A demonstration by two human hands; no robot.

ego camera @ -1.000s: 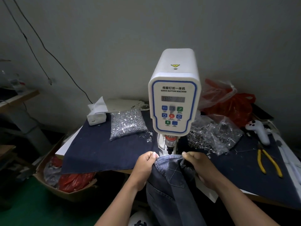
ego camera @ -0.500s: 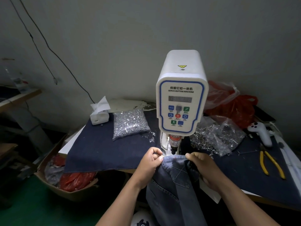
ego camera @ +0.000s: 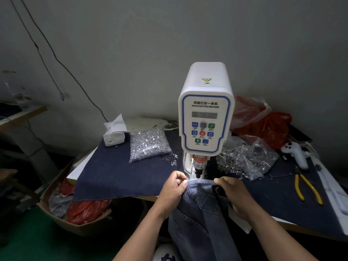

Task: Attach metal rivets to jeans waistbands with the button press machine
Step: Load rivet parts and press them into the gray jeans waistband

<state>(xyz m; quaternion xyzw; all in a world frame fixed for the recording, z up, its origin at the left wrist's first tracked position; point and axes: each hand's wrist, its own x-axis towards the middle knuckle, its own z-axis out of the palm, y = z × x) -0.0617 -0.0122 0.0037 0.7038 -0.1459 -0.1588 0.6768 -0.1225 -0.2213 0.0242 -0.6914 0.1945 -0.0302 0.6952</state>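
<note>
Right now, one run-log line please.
left hand: pinches jeans waistband | right hand: grips waistband | waistband: under button press machine head | rivet: not visible

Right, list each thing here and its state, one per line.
Jeans: waistband held up to the press, rest hanging off the table edge.
Left hand: pinching the waistband.
Right hand: gripping the waistband.
Button machine: upright, display unreadable.
Rivet bag: lying flat, some spilled beside it.
Pliers: lying idle, handles apart.

My left hand (ego camera: pixel 174 187) and right hand (ego camera: pixel 232 193) have nudged the jeans (ego camera: pixel 202 208) forward: the waistband edge, at centre frame, now lies right under the nose of the press (ego camera: pixel 206 117). My view has drifted left, shifting the press rightward.
</note>
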